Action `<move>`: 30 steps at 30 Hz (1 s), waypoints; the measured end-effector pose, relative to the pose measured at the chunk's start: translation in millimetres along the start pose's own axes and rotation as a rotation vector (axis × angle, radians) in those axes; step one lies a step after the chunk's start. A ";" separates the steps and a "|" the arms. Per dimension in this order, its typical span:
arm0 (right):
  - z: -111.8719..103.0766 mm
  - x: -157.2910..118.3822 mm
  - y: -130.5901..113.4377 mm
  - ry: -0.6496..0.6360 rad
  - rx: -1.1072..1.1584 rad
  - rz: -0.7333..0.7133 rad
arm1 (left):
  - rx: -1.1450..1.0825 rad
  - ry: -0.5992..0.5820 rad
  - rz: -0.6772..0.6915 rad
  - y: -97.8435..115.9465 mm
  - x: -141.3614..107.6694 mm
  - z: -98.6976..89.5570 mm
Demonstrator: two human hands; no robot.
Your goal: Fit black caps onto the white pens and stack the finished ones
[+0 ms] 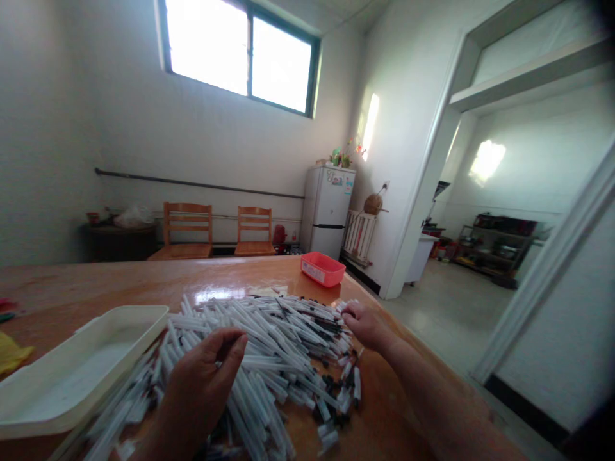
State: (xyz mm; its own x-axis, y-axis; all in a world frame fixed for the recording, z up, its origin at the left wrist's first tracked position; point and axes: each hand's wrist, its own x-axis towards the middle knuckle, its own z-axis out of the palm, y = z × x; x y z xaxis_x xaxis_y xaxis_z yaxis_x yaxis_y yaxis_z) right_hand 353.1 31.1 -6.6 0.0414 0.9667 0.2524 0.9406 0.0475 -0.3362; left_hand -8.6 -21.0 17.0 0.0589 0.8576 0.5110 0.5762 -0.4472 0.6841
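A large loose heap of clear plastic pens point(259, 358) with black tips lies on the orange wooden table point(144, 288), the pens pointing in many directions. My left hand point(204, 378) is over the near part of the heap, fingers curved and apart, with nothing visible in it. My right hand point(368, 326) is at the heap's right edge, fingers bunched on the pens. I cannot tell whether it grips any. A shallow white plastic tray point(79, 365) stands to the left of the heap, partly overlapping some pens.
A coral-red plastic box point(323, 269) sits at the table's far edge. A yellow cloth point(14, 352) lies at the left edge. Beyond the table are wooden chairs point(187, 230), a white refrigerator point(327, 211), a radiator point(360, 237) and a doorway point(432, 192).
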 end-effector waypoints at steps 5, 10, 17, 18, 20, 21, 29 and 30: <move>6.4 -2.6 -25.7 -0.118 -0.084 0.010 | -0.019 0.022 -0.019 -0.1 1.6 -3.8; 14.9 -3.4 -37.4 -0.173 -0.109 0.036 | -0.041 0.037 -0.061 2.4 4.7 -7.8; 21.2 2.6 -45.1 -0.254 0.008 0.024 | -0.055 0.046 -0.068 -0.5 5.1 -8.4; 22.2 3.7 -46.1 -0.265 0.031 0.021 | -0.053 0.046 -0.070 -0.8 4.8 -8.4; 24.8 5.8 -48.3 -0.288 0.079 0.019 | -0.057 0.045 -0.073 -0.8 4.1 -8.2; 26.2 6.8 -49.4 -0.301 0.105 0.019 | -0.061 0.044 -0.071 -0.3 4.0 -8.1; 35.0 12.9 -60.0 -0.410 0.312 0.074 | -0.073 0.066 -0.053 4.5 4.2 -8.2; 36.2 12.6 -62.5 -0.421 0.338 0.081 | -0.078 0.061 -0.052 3.8 3.9 -7.9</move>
State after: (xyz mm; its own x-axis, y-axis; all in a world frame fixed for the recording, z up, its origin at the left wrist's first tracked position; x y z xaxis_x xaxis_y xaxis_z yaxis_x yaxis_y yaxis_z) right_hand 282.6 49.5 -15.3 -0.0942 0.9845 -0.1481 0.7763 -0.0205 -0.6300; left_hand -12.7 -21.4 25.7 -0.0208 0.8640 0.5030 0.5115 -0.4231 0.7479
